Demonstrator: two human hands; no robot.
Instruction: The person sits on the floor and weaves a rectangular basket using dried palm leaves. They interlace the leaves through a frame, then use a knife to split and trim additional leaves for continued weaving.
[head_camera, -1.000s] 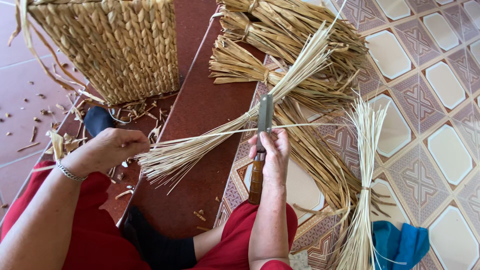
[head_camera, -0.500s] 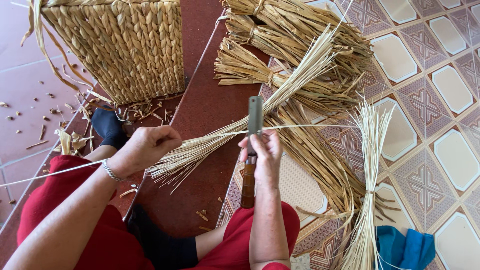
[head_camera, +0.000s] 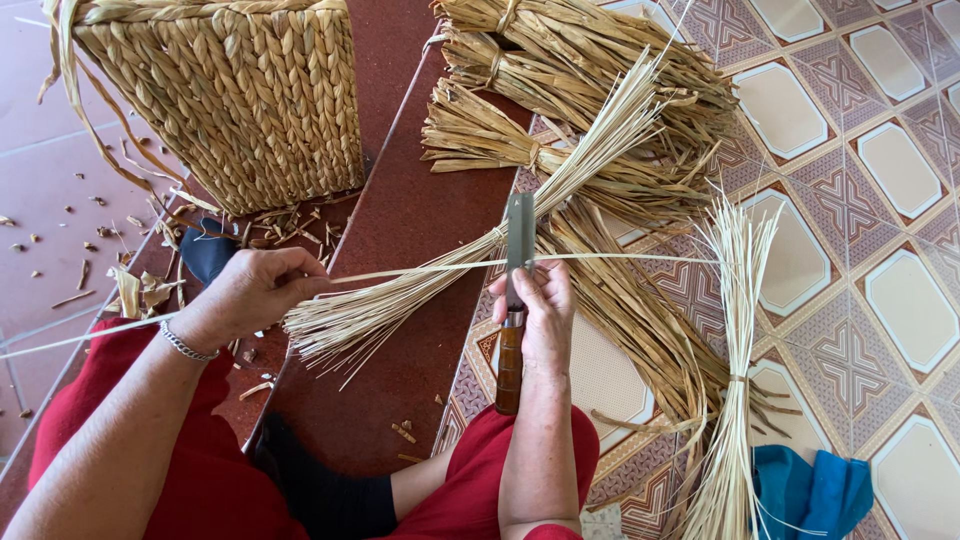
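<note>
Fingers (head_camera: 285, 268) of left hand (head_camera: 250, 295) pinched on reed strand (head_camera: 420, 270); right hand (head_camera: 540, 310) clasping knife (head_camera: 515, 300), blade upright across strand.

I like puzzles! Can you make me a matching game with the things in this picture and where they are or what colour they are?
Things:
1. knife
2. woven basket
3. blue cloth
4. thin straw strip

Clues:
A. bottom right, on the patterned tiles
B. pulled sideways by the left hand
C. top left, standing on the floor
D. held upright in the right hand, brown handle

Pairs: 1-D, 2-C, 3-A, 4-B
</note>
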